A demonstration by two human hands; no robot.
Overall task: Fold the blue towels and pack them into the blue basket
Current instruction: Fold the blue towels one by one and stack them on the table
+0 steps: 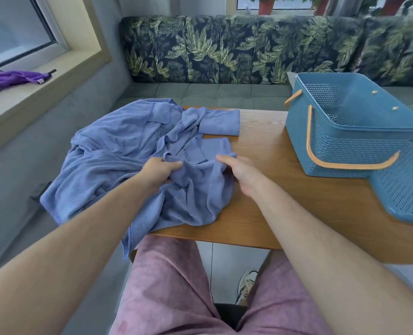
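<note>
Left hand (160,171) is clamped onto the crumpled towel (118,146), fingers curled round a fistful of blue cloth near the middle of the heap. Right hand (239,174) sits just to the right of it, fingers stretched out fairly straight and lying on the towel's right edge, tips pointing away and to the left; it's blurred, so I can't tell whether the thumb has hold of anything. The towel sprawls out from under both hands. Its long run goes from the far side, beyond the left hand, back toward the person, where a corner hangs over the near edge of the table (268,197) below the left forearm, and some lettering shows just past the left knuckles. Beyond the right hand's fingertips lies a folded towel (221,122), a neat flat rectangle with its long axis running left to right across the table. Well out to the right of the right hand stands the basket (345,134), upright with its mouth open upward and one orange handle (345,165) dropped down along its near wall. Its perforated lid (408,187) lies flat against the basket's near right corner. Far off beyond the left hand, a purple cloth (12,78) lies on the windowsill (31,97).
</note>
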